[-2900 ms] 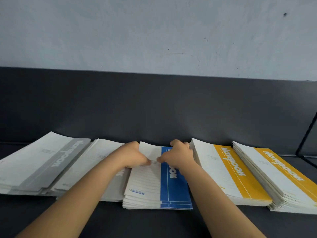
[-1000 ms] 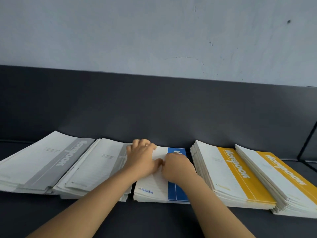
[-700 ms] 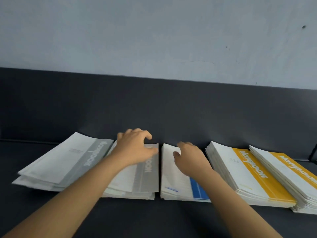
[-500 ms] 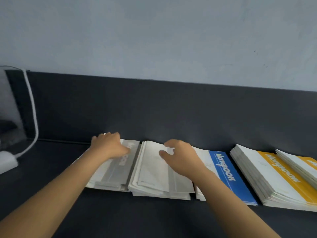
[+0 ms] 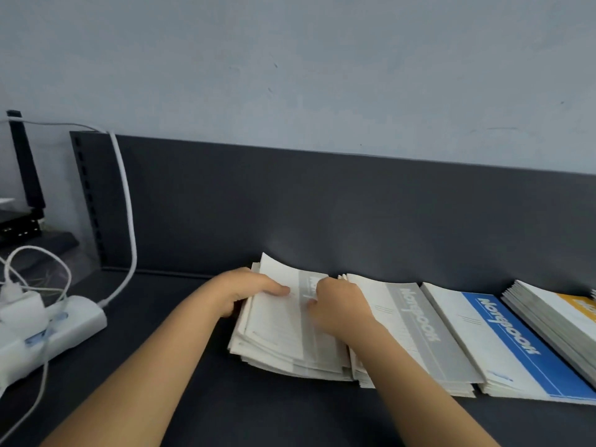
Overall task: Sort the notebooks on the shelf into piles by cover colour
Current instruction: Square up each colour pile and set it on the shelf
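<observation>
Power strip (image 5: 64, 327) left of notebook piles (image 5: 419, 333) on shelf (image 5: 258, 414).

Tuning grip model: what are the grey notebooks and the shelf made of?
Grey notebooks: paper, matte thin-card covers; the top corner curls, page edges fan. Shelf: probably painted metal, dark matte; slotted upright at left, soft sheen on back panel.

**One head-worn view, looking forward and down**

The only camera sits on the person's head, above the near edge of the dark shelf (image 5: 193, 408). It faces the far wall (image 5: 290, 75), tilted down. It is close: both forearms enter from the near edge, and the left hand (image 5: 248, 293) and right hand (image 5: 338, 306) meet mid-frame on the grey notebook pile (image 5: 280, 343).
</observation>
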The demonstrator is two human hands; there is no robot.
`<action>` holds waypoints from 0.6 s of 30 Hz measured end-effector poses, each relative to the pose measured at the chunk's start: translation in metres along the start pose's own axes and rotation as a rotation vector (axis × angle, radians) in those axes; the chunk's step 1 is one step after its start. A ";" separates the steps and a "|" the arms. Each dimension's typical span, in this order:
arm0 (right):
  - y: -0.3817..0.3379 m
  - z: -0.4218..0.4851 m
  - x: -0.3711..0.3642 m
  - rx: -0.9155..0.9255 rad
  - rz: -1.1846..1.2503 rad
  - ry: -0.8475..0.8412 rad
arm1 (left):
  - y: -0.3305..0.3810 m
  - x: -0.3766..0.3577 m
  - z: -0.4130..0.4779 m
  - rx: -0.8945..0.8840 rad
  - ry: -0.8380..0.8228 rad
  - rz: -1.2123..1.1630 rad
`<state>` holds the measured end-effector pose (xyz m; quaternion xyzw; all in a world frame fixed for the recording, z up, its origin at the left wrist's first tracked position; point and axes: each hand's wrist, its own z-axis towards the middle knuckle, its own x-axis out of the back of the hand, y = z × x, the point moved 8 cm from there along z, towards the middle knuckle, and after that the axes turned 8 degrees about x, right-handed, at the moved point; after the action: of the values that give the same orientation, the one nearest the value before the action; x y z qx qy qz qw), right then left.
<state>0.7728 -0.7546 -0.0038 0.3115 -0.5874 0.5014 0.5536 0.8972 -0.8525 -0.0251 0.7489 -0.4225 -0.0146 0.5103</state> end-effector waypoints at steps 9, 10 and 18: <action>0.026 -0.004 0.030 -0.030 0.778 0.457 | 0.032 0.016 -0.015 -0.294 -0.125 -0.434; 0.023 -0.005 0.034 0.006 1.055 0.469 | 0.040 0.020 -0.024 -0.400 -0.148 -0.494; -0.004 -0.010 0.048 0.300 1.316 0.443 | 0.057 0.021 -0.043 -0.797 -0.015 -0.548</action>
<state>0.7704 -0.7370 0.0422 -0.1444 -0.4521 0.8587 0.1933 0.8948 -0.8404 0.0481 0.5788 -0.1749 -0.3145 0.7318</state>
